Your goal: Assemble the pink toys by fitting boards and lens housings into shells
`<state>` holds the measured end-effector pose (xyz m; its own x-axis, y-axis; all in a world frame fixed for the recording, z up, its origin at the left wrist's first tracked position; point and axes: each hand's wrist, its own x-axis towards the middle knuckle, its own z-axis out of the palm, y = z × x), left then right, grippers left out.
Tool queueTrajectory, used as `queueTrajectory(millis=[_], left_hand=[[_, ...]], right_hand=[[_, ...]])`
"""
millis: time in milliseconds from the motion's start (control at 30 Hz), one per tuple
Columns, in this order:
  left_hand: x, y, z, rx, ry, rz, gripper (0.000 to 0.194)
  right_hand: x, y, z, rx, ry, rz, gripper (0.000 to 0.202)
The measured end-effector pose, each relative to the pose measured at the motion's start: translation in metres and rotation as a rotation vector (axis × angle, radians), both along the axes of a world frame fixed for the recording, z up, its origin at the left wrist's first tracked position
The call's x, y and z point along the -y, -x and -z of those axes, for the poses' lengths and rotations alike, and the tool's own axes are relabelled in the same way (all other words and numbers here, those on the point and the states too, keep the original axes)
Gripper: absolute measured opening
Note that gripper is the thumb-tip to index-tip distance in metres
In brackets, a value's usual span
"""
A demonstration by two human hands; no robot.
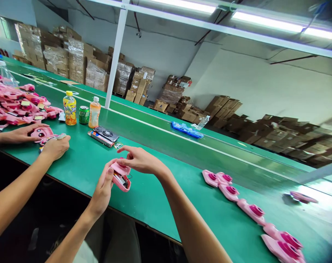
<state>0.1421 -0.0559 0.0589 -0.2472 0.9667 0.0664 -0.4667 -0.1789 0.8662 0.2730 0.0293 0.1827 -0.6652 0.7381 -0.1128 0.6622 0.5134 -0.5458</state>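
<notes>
A pink toy camera (121, 185) is in my left hand (103, 190), with the fingers and thumb wrapped round its left side. Its two shell halves stand apart at the near side, so a pale part and a thin dark wire show inside. My right hand (140, 159) grips the upper half by its dark pink lens ring, fingers bent; its fingertips are partly hidden. Beyond my hands lie a flat box with a black device (107, 133) on top and a small round patterned disc (118, 145).
At left, a co-worker's hands (55, 148) hold another pink casing beside a heap of pink parts (15, 102). Two bottles and a green can (84, 114) stand nearby. Pink camera shells (250, 210) form a row at right. A blue tray (187, 129) lies across the belt.
</notes>
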Motion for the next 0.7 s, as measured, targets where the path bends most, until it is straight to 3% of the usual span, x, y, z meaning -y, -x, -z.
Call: queueTrajectory(millis=[100,200,367,567,700], left_hand=[[-0.002,0.003,0.003,0.159,0.087,0.159,0.048],[-0.001,0.006,0.004,0.217,0.13,0.222,0.05],[0.002,0.004,0.007,0.182,0.062,0.074,0.049],[0.004,0.0,0.009,-0.206,-0.091,-0.157,0.051],[0.004,-0.004,0.003,-0.28,-0.142,-0.112,0.056]], right_hand=[[0.002,-0.008,-0.001,-0.057,0.13,-0.134,0.036],[0.002,-0.012,0.0,-0.096,0.201,-0.119,0.032],[0.002,-0.011,0.01,-0.161,0.14,0.051,0.035],[0.011,0.0,0.022,-0.174,-0.069,0.265,0.049],[0.027,0.013,0.021,-0.066,-0.254,0.456,0.05]])
